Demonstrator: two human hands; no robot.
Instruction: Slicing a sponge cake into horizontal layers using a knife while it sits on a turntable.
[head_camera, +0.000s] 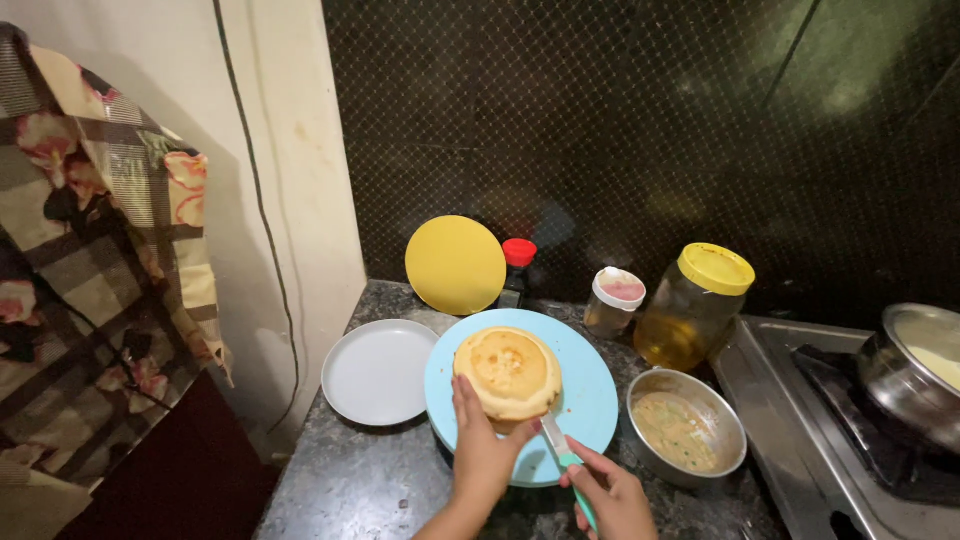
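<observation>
While the left hand (483, 450) steadies the round golden sponge cake (508, 372) on the light blue plate (590, 395) mid-tabletop, the right hand (612, 497), its grip closed around the teal-handled knife (566, 455), should hold the blade level at the cake's near edge.

Left hand (483, 450) steadies cake (507, 372); right hand (612, 495) grips knife (564, 458).

Dark stone counter (370, 480) carrying white plate (377, 372), blue plate (590, 390), steel bowl (686, 428), jars (694, 305) — stove (800, 420) sitting at right.
</observation>
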